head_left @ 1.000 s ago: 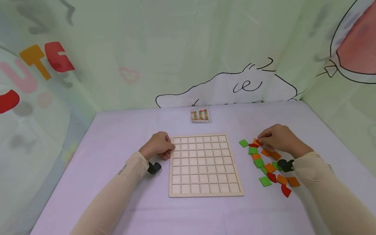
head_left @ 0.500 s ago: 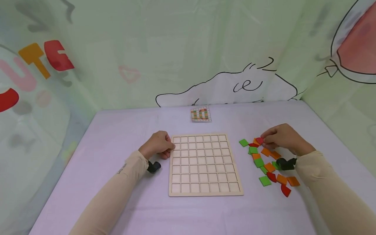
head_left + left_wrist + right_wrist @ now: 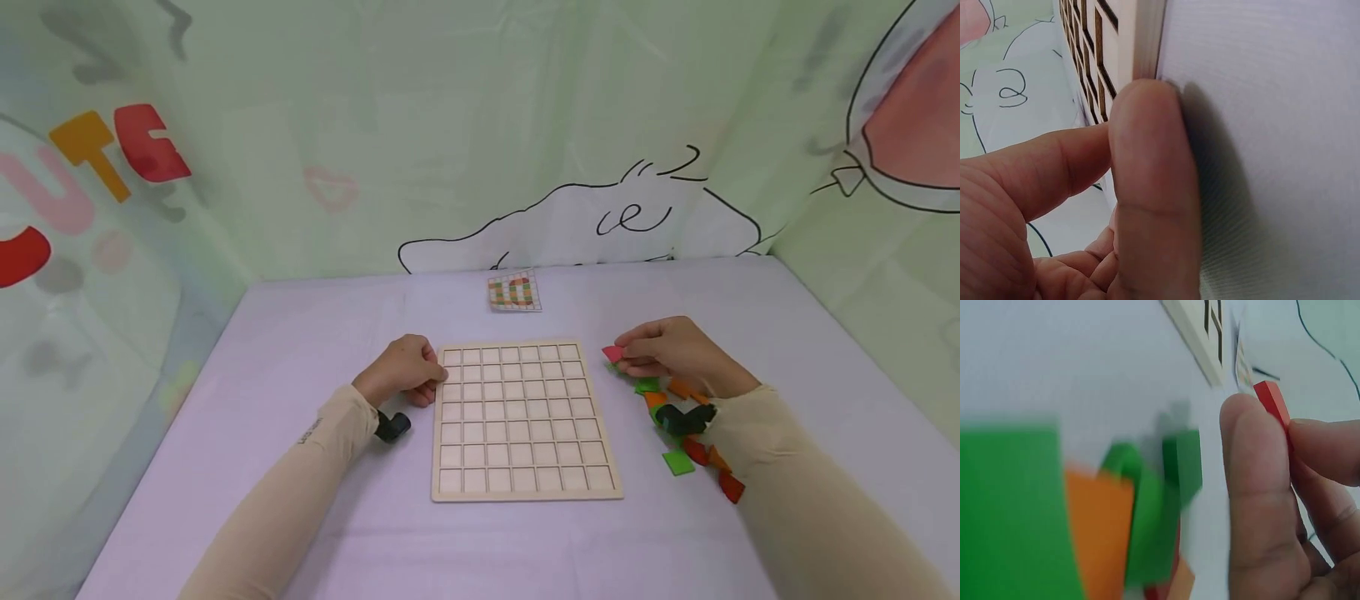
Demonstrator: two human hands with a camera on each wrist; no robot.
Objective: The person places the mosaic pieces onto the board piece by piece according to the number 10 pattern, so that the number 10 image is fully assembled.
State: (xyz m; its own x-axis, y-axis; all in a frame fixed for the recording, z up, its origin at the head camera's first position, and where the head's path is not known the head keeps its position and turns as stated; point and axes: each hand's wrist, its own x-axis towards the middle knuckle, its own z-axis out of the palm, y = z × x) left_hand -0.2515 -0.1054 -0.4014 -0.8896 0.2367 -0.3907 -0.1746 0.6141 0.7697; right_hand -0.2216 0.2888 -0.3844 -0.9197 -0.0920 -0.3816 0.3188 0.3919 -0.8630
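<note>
A wooden grid board point(image 3: 527, 492) with rows of square cells lies mid-table. At its left edge, my left hand point(image 3: 403, 369) holds the rim between thumb and forefinger; the wrist view shows the forefinger point(image 3: 1154, 150) against the board's side. My right hand point(image 3: 675, 352) pinches a red tile point(image 3: 612, 353) between thumb and fingers, lifted just right of the board's upper right corner. The right wrist view shows that red tile point(image 3: 1270, 400) edge-on. Below that hand lie loose green, orange and red tiles, partly hidden by the hand and wrist camera.
A small printed pattern card point(image 3: 514, 292) with a coloured grid lies behind the board near the back curtain. A separate green tile point(image 3: 678, 462) and a red tile point(image 3: 731, 486) lie at the near end of the scattered pile. Pale cloth covers the table point(image 3: 315, 325).
My right hand picked up the red tile from the top of the pile and has carried it left, towards the board. My left hand stays at the board's left edge.
</note>
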